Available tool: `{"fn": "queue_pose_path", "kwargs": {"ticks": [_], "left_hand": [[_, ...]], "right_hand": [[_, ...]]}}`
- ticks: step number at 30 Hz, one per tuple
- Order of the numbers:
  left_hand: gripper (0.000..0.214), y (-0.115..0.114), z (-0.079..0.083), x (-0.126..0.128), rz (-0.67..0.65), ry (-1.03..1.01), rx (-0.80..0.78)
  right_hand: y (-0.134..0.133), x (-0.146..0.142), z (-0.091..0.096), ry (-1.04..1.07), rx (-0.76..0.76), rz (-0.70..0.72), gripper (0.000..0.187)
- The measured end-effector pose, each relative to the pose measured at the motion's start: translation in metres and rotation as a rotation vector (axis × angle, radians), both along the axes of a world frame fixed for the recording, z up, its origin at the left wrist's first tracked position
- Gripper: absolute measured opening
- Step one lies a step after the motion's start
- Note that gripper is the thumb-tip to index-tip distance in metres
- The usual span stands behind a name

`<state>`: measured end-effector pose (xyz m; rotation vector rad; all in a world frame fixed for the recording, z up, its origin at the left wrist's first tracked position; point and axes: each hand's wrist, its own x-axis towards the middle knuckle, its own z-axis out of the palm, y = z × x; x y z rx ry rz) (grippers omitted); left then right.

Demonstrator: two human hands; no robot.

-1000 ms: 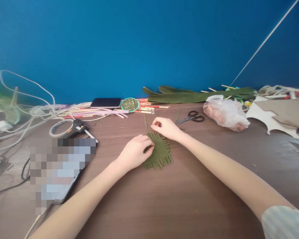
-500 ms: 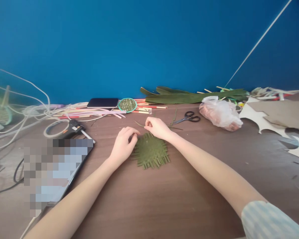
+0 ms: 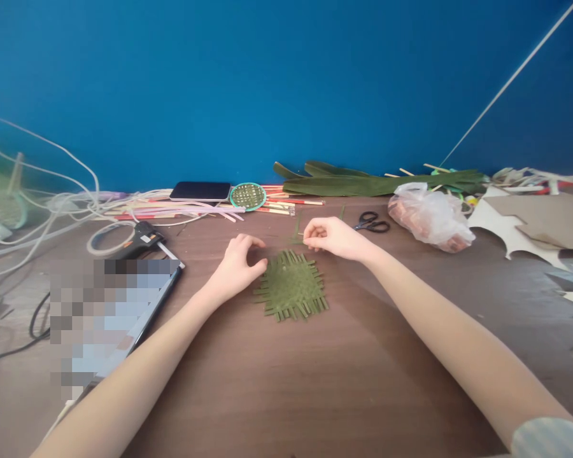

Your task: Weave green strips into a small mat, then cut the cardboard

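- Lying flat on the brown tabletop (image 3: pixel 286 381), near the middle of the view, is a green woven mat (image 3: pixel 293 284), its short strip ends fringing out all round; every clock direction below is taken from it, twelve being toward the wall.
- At ten o'clock, the left hand (image 3: pixel 239 267) is spread wide, holding nothing, thumb apart from the index finger; the thumb tip is at the mat's edge, though I cannot tell whether they touch.
- At one to two o'clock, the right hand (image 3: pixel 337 238) has thumb and fingertips drawn narrowly together, beyond the mat.
- At twelve, a thin green strip (image 3: pixel 297 227) is right by those fingertips; I cannot tell whether they pinch it.
- At two, black-handled scissors (image 3: pixel 373 222), partly hidden by the right hand; farther out, a clear plastic bag (image 3: pixel 432 217) with pinkish contents.
- At one, long green leaves (image 3: pixel 348 185) along the blue wall (image 3: pixel 286 83).
- At eleven, a round green-rimmed piece (image 3: pixel 248 197) beside a dark phone (image 3: pixel 200 191).
- Toward ten, a black glue gun (image 3: pixel 146 238).
- Toward three, well apart, cut cardboard (image 3: pixel 549 213).
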<state>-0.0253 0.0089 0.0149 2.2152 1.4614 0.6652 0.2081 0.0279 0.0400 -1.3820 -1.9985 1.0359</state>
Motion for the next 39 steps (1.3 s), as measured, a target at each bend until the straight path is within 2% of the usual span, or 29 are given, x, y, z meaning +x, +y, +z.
{"fn": "queue_pose_path", "kwargs": {"ticks": [7,20,39], "left_hand": [[0.038,0.0,0.0,0.0,-0.041,0.113,-0.059],[0.035,-0.003,-0.004,0.006,-0.008,0.232,-0.019],[0.031,-0.003,-0.005,0.008,-0.027,0.237,-0.017]], "right_hand": [[0.002,-0.003,-0.004,0.01,-0.07,0.046,0.008],[0.002,-0.003,-0.004,0.006,-0.073,0.047,0.006],[0.005,-0.003,-0.004,0.008,-0.059,0.037,0.008]]}}
